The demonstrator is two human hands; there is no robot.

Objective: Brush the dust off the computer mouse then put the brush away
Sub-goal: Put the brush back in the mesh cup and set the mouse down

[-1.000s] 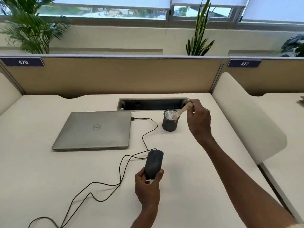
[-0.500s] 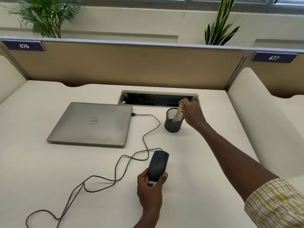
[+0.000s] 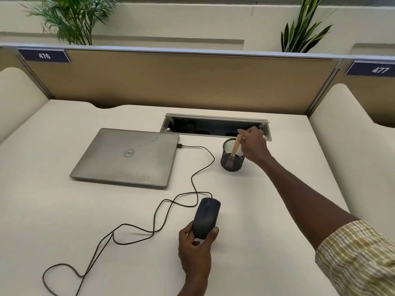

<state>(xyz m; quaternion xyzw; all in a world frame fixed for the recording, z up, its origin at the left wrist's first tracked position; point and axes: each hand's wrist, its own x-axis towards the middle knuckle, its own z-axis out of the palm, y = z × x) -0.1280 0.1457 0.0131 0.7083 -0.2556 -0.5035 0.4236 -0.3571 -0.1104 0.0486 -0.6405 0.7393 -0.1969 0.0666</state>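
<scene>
The right hand [image 3: 254,144] gripped the top of the brush [image 3: 236,146], which stood head-down inside the mesh cup [image 3: 232,162] near the cable hatch [image 3: 215,127]. The left hand [image 3: 195,251] was closed around the near end of the mouse [image 3: 206,217] on the counter [image 3: 64,221], its cord [image 3: 192,178] running to the shut laptop [image 3: 128,157].

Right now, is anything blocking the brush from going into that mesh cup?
Nothing visible. The brush already stands inside the cup, bristles down, its handle top held by the right hand. Nothing else shows in the cup. The mouse and cable lie clear of it.
</scene>
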